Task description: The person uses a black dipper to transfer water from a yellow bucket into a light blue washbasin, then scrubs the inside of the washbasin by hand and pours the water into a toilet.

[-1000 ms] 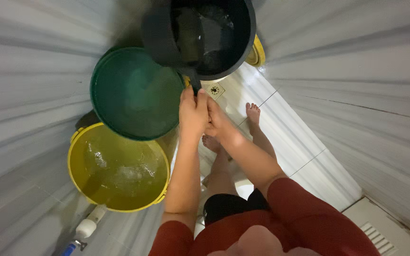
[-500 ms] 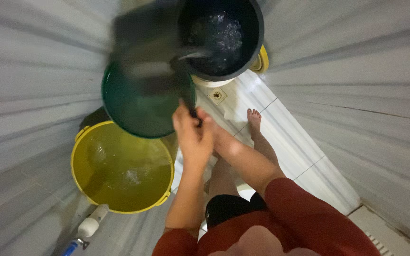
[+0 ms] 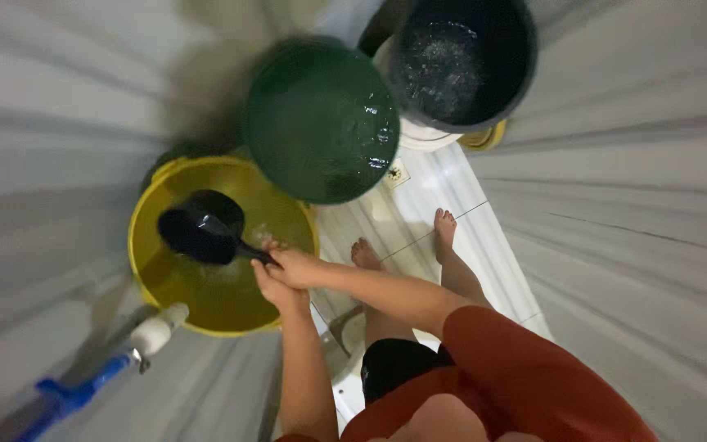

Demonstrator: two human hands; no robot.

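A black dipper (image 3: 203,227) with a short handle hangs over the water in the yellow bucket (image 3: 142,214) at the lower left. Both hands grip its handle at the bucket's right rim: my left hand (image 3: 274,288) below, my right hand (image 3: 296,267) on top of it. A green bucket (image 3: 321,123) filled with water stands just beyond. At the top right stands a black bucket (image 3: 517,74), also with water in it.
My bare feet (image 3: 443,229) stand on the pale tiled floor beside a small floor drain (image 3: 394,173). A blue-handled tool with a white head (image 3: 155,332) lies at the lower left. A yellow object (image 3: 484,139) peeks from under the black bucket. Walls close in on both sides.
The dipper has swung from the black bucket, across the green one, down to the yellow bucket. Both hands went with it, down and left. The view has shifted too.
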